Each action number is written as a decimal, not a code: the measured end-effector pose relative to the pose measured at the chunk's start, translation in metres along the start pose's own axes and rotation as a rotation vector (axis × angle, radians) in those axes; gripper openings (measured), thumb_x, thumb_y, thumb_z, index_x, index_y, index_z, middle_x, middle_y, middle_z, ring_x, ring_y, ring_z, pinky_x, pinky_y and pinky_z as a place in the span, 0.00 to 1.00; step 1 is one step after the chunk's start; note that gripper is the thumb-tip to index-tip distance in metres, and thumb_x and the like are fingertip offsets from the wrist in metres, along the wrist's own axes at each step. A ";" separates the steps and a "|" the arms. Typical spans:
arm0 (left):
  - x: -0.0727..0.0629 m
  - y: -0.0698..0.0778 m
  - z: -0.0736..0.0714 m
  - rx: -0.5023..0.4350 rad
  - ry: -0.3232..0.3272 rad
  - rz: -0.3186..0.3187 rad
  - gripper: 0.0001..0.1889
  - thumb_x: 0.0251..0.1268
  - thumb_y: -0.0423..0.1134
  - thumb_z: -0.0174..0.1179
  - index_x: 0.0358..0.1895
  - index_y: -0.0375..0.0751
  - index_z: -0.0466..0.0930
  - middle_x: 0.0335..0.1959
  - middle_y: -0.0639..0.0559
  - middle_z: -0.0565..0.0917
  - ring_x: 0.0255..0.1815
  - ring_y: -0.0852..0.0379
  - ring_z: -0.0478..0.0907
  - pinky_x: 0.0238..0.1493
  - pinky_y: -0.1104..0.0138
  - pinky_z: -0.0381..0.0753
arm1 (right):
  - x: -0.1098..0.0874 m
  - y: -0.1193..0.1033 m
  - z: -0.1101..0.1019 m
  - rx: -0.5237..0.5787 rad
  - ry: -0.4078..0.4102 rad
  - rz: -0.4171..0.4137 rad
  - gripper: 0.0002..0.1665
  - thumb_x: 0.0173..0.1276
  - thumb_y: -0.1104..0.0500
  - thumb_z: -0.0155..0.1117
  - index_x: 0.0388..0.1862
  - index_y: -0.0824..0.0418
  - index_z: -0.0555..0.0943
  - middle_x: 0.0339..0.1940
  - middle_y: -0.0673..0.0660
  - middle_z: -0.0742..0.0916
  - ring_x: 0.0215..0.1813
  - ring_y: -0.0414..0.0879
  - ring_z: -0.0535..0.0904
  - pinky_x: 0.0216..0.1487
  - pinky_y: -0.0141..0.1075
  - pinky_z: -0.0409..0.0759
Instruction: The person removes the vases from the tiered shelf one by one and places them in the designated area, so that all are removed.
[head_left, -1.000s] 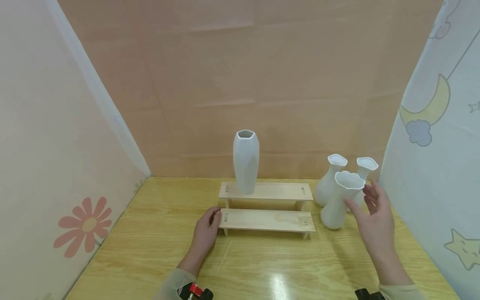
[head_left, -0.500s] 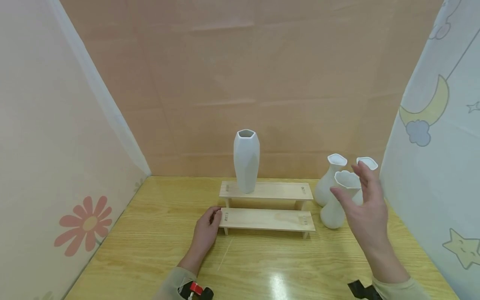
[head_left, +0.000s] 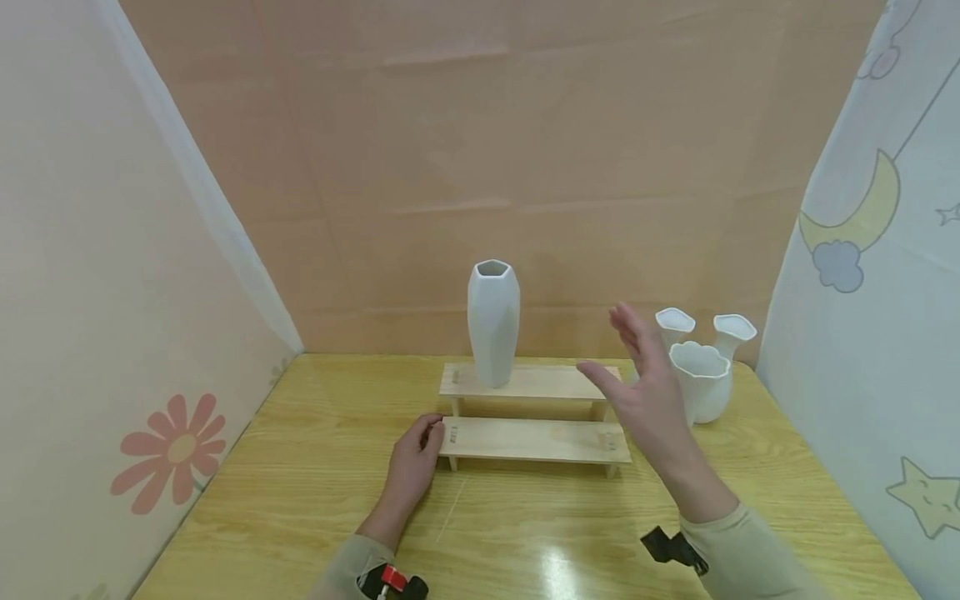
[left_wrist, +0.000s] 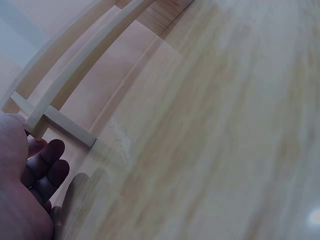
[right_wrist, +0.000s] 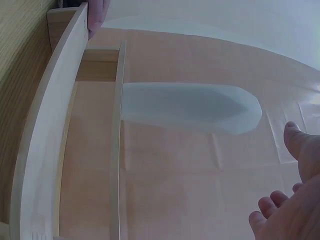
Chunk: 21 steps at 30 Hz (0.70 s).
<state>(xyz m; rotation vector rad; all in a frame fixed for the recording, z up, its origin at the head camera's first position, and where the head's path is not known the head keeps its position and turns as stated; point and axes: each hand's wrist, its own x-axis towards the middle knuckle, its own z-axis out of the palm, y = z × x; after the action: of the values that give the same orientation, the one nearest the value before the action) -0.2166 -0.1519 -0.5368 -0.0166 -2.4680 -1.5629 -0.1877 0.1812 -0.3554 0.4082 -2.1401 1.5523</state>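
A light wooden two-tier stand (head_left: 532, 439) is on the table. My left hand (head_left: 411, 462) grips the left end of its lower board; in the left wrist view my curled fingers (left_wrist: 47, 167) lie at the board's end. On the upper board (head_left: 555, 381) a tall white faceted vase (head_left: 493, 333) stands upright, left of the middle. My right hand (head_left: 652, 408) is held above the stand's right end, thumb and fingers spread, holding nothing. Behind it, partly covered, is a white vase with a scalloped rim (head_left: 705, 383).
Two white narrow-necked vases (head_left: 677, 323) stand at the back right, their lower parts largely hidden. A peach backdrop (head_left: 375, 208) hangs behind the wooden table (head_left: 300, 500). Patterned sheets close off the left (head_left: 112, 250) and right (head_left: 870, 350) sides.
My right hand has moved away from the scalloped vase, leftward toward the stand, with its fingers spreading. The left hand, stand and vases stay in place.
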 end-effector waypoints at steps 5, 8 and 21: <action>-0.001 0.002 0.000 0.001 0.000 -0.003 0.16 0.90 0.45 0.58 0.65 0.43 0.87 0.56 0.47 0.89 0.57 0.49 0.84 0.61 0.48 0.82 | 0.012 0.002 0.019 0.010 -0.094 0.068 0.54 0.76 0.53 0.80 0.92 0.46 0.59 0.86 0.51 0.70 0.87 0.52 0.62 0.85 0.52 0.59; -0.001 0.002 0.000 0.003 -0.003 -0.010 0.16 0.90 0.46 0.58 0.66 0.43 0.87 0.57 0.47 0.89 0.59 0.48 0.84 0.62 0.48 0.82 | 0.021 0.005 0.030 0.052 -0.128 0.069 0.55 0.76 0.55 0.80 0.92 0.51 0.58 0.86 0.53 0.69 0.87 0.53 0.62 0.85 0.51 0.60; -0.002 0.003 -0.001 -0.008 -0.011 -0.015 0.16 0.90 0.46 0.58 0.65 0.44 0.87 0.54 0.49 0.89 0.55 0.51 0.83 0.58 0.50 0.83 | 0.049 0.013 0.077 0.162 -0.210 0.094 0.59 0.73 0.58 0.82 0.93 0.54 0.55 0.88 0.57 0.67 0.86 0.57 0.64 0.84 0.49 0.63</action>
<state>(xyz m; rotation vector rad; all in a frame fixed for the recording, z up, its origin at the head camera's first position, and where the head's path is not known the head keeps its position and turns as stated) -0.2139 -0.1512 -0.5346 -0.0077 -2.4753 -1.5834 -0.2502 0.1136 -0.3602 0.5542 -2.2238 1.8144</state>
